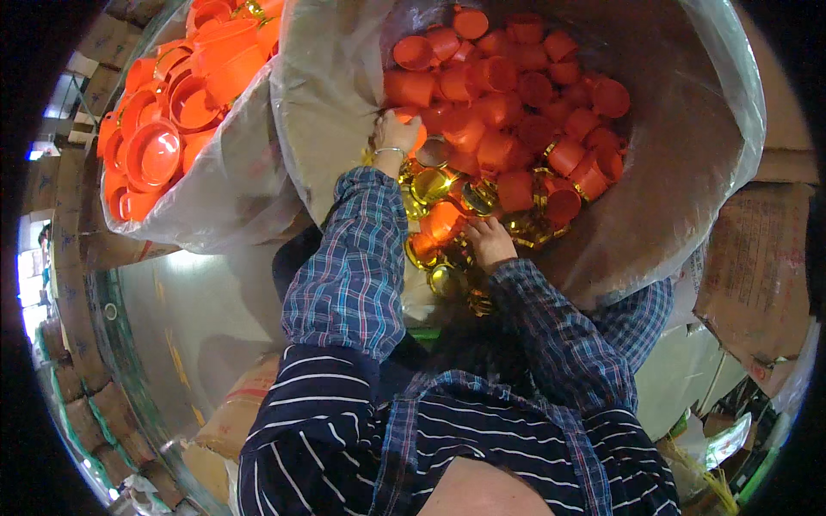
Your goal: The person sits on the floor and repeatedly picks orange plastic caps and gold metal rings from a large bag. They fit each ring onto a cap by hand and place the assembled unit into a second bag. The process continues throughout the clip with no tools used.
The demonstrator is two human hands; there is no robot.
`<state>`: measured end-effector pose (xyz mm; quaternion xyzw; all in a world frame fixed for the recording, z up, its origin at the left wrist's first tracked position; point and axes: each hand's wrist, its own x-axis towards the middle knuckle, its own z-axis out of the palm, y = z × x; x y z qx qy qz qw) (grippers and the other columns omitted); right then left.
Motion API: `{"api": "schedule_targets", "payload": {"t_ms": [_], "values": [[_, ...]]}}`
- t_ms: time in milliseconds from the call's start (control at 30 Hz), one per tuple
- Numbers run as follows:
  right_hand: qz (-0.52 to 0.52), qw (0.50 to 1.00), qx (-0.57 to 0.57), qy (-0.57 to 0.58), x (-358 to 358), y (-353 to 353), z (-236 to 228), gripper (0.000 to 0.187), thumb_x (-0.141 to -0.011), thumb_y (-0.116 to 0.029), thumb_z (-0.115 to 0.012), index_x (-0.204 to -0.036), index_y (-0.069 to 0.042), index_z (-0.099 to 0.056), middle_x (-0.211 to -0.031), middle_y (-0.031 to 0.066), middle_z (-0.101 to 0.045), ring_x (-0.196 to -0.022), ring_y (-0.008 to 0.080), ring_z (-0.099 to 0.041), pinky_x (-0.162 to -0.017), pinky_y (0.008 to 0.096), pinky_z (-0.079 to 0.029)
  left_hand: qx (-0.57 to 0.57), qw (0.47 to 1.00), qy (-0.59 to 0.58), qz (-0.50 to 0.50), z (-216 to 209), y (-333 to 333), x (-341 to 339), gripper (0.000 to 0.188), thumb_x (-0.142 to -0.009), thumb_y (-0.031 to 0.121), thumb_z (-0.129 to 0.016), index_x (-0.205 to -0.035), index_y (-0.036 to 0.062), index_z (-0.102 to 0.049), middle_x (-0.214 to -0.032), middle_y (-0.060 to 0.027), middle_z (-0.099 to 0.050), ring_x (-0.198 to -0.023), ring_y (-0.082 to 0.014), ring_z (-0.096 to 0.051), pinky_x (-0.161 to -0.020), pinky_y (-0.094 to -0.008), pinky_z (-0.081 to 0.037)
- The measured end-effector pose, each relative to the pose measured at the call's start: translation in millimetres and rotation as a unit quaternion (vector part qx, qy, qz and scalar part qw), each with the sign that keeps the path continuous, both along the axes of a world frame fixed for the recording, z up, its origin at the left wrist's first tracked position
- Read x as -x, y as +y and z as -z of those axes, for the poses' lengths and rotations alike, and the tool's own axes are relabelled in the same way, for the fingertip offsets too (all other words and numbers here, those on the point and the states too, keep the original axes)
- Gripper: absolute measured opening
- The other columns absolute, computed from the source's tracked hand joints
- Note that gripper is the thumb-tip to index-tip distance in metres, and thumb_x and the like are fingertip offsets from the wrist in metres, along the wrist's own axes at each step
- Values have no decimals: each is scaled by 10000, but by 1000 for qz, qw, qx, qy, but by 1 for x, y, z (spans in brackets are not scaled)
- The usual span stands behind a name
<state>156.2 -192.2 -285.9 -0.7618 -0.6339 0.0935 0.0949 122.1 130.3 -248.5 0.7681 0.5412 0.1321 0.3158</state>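
Cups (499, 77) in bag (331, 86); our left hand (394, 136), far left, grips orange cup (419, 135); our right hand (491, 244), near, grip we can't tell.

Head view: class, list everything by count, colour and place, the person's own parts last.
Large bag: one, clear, upper middle
Large-bag cups: many, orange, inside it
Discs: many, gold, large bag's near side
Small bag: one, clear, upper left
Small-bag cups: many, orange, inside
Boxes: several, brown, left edge
Cardboard: count unclear, brown, right
Floor: one, grey, lower left
Striped shirt: one, navy-white, bottom
Checked sleeves: two, blue, forearms
Bracelet: one, silvery, left wrist
Left hand: one, bare, at an orange cup
Right hand: one, bare, among cups and discs
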Motion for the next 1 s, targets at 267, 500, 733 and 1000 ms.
{"api": "schedule_targets", "payload": {"t_ms": [267,500,733,1000], "values": [[90,993,44,55,-13,8,10,253,-876,-107,-597,-1115,-89,-678,-1036,152,-663,-994,323,-595,-918,426,-486,-83,937,245,236,-24,-54,1,635,-758,468,-744,-1246,78,-631,-1271,-130,-578,-1292,-364,-391,-1099,-487,-345],[369,890,-157,218,-45,5,-100,304,-859,-251,-672,-1072,-34,-664,-986,225,-698,-925,405,-669,-804,470,-530,153,964,-111,186,-73,-101,14,486,-923,321,-627,-1258,-28,-577,-1214,-161,-662,-1115,-332,-628,-1004,-468,-456],[212,787,-428,390,5,-16,-207,248,-823,-80,-702,-930,-64,-479,-1381,240,-544,-1260,303,-530,-1082,411,-377,543,624,-562,-11,-183,-217,90,323,-1030,226,-516,-1264,11,-576,-1256,-104,-635,-1155,-220,-610,-1034,-377,-463],[55,902,-396,162,52,-42,-271,752,-757,-392,-763,-1329,-10,-460,-1335,210,-450,-1203,349,-439,-1041,450,-365,491,637,-588,-91,-244,-276,123,348,-1051,273,-461,-1235,-3,-565,-1195,-119,-630,-1104,-241,-617,-1006,-394,-485]]}}
